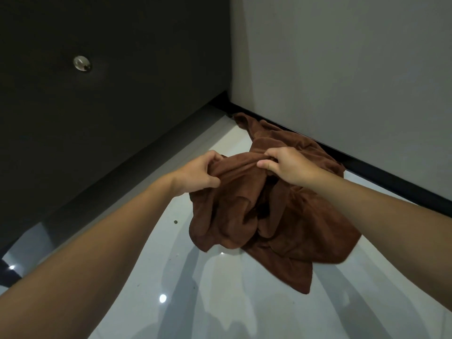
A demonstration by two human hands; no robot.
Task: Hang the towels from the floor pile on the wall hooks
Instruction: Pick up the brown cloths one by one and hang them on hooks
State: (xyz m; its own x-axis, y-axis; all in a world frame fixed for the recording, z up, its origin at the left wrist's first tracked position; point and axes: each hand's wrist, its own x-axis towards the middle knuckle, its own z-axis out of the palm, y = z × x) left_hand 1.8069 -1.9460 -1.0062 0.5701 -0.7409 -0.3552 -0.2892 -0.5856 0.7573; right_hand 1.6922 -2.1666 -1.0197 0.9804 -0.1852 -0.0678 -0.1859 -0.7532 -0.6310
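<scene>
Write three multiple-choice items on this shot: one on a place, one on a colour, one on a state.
1. Where is the hook?
A) on the dark wall
B) on the grey wall
C) on the floor

2. What colour are the towels?
A) white
B) brown
C) blue

3. What are the left hand and right hand doing?
A) both hang idle
B) one grips, one is idle
C) both grip a towel

Key:
1 A: the metal hook sits on the dark wall, at the upper left.
2 B: the whole pile in the corner is brown.
3 C: each hand's fingers curl round the towel's upper edge.
</scene>
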